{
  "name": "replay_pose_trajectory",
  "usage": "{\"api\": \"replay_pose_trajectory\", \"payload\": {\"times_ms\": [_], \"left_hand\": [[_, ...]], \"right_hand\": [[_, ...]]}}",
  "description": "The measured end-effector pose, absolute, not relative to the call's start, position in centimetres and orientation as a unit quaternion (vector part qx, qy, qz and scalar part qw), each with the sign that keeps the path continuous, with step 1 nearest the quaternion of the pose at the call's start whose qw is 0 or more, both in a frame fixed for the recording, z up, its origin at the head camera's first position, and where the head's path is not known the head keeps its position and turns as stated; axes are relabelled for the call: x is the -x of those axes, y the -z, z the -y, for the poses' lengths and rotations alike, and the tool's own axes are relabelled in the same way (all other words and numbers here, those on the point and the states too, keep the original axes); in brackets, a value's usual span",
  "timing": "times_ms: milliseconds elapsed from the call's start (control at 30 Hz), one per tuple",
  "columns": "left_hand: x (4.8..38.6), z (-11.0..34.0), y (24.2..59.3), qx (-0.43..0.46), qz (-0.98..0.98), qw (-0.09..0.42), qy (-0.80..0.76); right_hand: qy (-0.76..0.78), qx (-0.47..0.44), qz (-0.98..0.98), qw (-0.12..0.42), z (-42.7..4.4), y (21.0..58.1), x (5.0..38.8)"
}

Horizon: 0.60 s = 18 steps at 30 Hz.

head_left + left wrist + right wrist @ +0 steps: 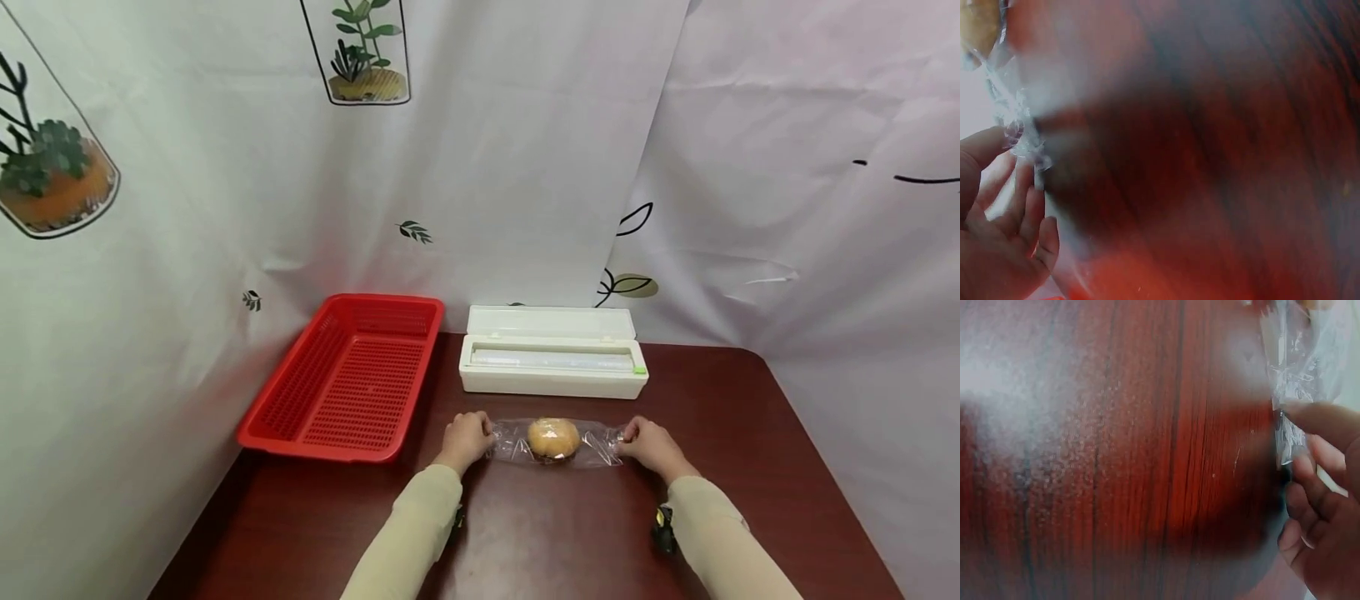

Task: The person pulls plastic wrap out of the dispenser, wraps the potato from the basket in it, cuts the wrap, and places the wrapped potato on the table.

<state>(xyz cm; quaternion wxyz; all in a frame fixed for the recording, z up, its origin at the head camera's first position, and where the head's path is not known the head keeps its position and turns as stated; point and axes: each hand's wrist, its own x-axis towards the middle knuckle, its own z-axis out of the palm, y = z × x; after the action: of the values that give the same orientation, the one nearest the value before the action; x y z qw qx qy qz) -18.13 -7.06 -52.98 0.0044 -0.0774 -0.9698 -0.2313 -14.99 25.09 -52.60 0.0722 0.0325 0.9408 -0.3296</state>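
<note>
A round golden-brown bun [553, 438] sits in the middle of a strip of clear plastic wrap [513, 440] in the head view. My left hand [465, 440] pinches the wrap's left end between thumb and fingers. At the other end my right hand [651, 447] pinches the gathered film the same way. In the left wrist view, crumpled wrap [1021, 134] lies between the thumb and fingertips, and part of the bun [980, 26] shows at the top corner. The right wrist view shows bunched wrap [1291, 434] between thumb and forefinger.
Behind the bun stands a white wrap dispenser [553, 382], its lid [551, 322] raised and a roll of film [551, 359] inside. A red plastic basket [318, 450] is at the back left of the dark brown table [555, 533]. Patterned white cloth [510, 167] hangs behind.
</note>
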Motion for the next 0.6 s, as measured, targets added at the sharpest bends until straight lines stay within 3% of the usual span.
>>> {"api": "replay_pose_trajectory", "payload": {"times_ms": [133, 333, 500, 600], "left_hand": [[18.1, 6.7, 53.2, 0.026, 0.97, 0.007, 0.241], [18.2, 6.9, 52.7, 0.047, 0.973, -0.031, 0.223], [19.1, 7.4, 52.2, 0.01, 0.9, -0.112, 0.422], [19.8, 7.5, 52.1, -0.06, 0.796, -0.161, 0.581]], "right_hand": [[0.324, -0.037, -0.944, 0.054, -25.4, 52.6, 14.9], [0.328, -0.013, -0.942, 0.073, -25.5, 52.4, 14.6], [0.314, 0.017, -0.945, 0.091, -25.4, 52.1, 12.5], [0.323, 0.049, -0.941, 0.087, -24.9, 52.3, 10.5]]}}
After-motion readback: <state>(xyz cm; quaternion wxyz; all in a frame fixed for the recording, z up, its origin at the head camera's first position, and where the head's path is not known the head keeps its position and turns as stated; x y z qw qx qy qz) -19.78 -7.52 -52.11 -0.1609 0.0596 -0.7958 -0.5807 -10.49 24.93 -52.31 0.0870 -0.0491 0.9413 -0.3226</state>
